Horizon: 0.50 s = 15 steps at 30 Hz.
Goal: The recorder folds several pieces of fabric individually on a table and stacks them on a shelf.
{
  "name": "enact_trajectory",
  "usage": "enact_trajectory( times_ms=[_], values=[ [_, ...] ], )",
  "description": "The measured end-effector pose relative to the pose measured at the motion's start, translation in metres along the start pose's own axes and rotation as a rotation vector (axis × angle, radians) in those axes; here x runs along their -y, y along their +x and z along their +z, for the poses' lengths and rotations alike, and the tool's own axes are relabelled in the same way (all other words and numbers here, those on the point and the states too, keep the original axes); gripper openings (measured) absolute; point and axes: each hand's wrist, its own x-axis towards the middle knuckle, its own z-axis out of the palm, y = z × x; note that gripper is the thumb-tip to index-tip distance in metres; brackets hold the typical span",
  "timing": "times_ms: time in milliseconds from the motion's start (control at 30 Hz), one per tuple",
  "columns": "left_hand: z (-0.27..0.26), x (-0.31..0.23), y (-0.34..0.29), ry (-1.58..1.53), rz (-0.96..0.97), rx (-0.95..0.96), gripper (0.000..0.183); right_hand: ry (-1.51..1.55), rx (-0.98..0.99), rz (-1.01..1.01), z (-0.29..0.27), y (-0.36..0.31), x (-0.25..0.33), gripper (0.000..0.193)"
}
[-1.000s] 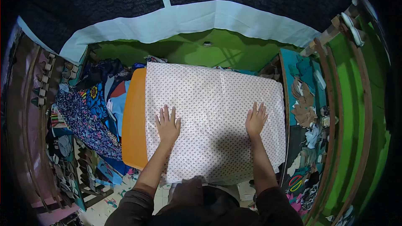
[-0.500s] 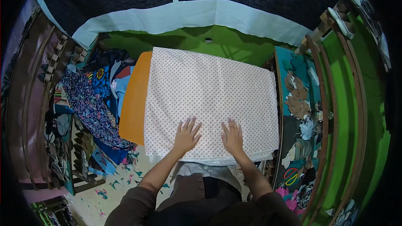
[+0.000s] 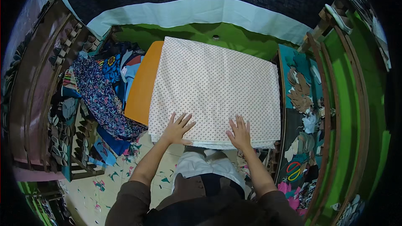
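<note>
A white cloth with a small dark repeating print point(image 3: 215, 88) lies spread over an orange-brown tabletop point(image 3: 143, 84), whose left part shows beyond the cloth. Close to the cloth's near edge, my left hand point(image 3: 176, 130) rests palm down with its fingers spread. My right hand point(image 3: 240, 134) also lies flat on the cloth, further right, fingers stretched out and the thumb apart. Neither hand holds anything. Along the near side, the cloth's edge shows more than one layer.
Patterned and blue fabrics point(image 3: 102, 96) are heaped left of the table. Racks of shoes point(image 3: 58, 146) stand beyond them. On the right, a narrow teal-and-dark table point(image 3: 289, 119) carries brown cut pieces point(image 3: 298, 86) and scissors with red and yellow handles point(image 3: 294, 170). Scraps point(image 3: 115, 175) litter the floor.
The view has shifted a little, so the table sits higher in it. Both hands are now nearer the cloth's front edge, and the left hand has moved left across the cloth.
</note>
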Motion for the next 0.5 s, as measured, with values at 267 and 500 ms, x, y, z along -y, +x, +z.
enact_trajectory(
  times_ms=[267,500],
  values=[
    [-0.006,0.015,-0.03,0.087,0.118,0.147,0.09,0.042,0.162,-0.179,-0.01,-0.028,0.025,0.097],
    [0.014,0.037,-0.052,0.236,0.205,-0.075,0.045,-0.182,0.126,-0.198,-0.003,-0.031,0.044,0.069]
  ],
)
